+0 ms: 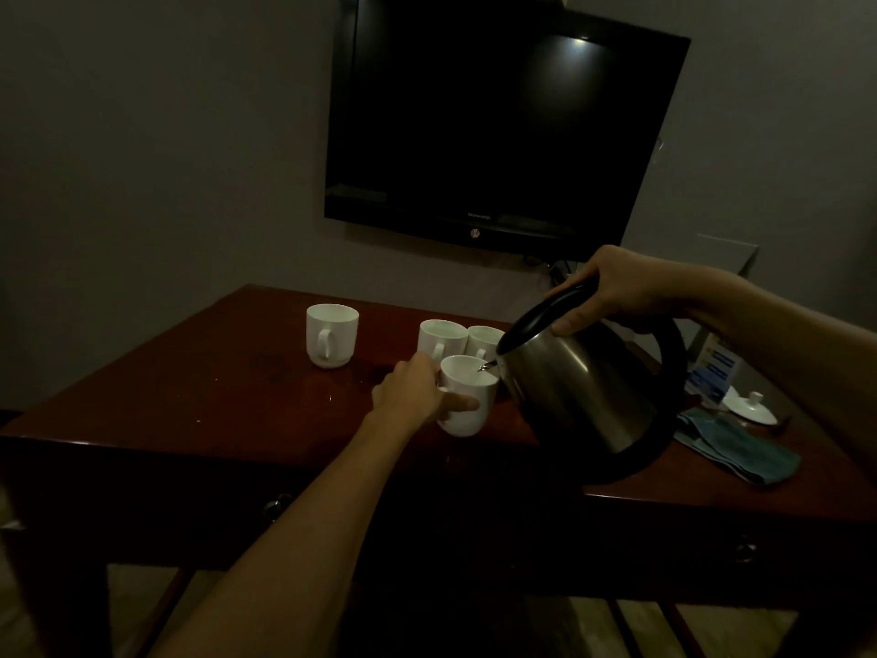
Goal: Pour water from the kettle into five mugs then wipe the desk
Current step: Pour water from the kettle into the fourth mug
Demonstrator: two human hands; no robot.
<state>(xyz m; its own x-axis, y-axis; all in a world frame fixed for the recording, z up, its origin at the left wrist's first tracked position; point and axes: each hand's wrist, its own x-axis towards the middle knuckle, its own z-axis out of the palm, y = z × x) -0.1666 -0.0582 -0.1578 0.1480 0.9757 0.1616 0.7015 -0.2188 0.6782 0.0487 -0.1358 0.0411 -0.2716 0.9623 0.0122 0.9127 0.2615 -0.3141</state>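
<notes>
Now the right hand [612, 289] grips the tilted steel kettle [579, 387] by its black handle. Its spout points left into the white ceramic mug [467, 396], which the left hand [413, 396] holds.

A steel kettle [583, 387] with a black handle and lid hangs tilted left, its spout over the rim of a white mug [467, 396] near the desk's [190, 396] middle. Two more white mugs [441, 337] [484, 339] stand touching just behind. A fourth mug [331, 334] stands apart, far left. A folded teal cloth [740, 448] lies at right.
</notes>
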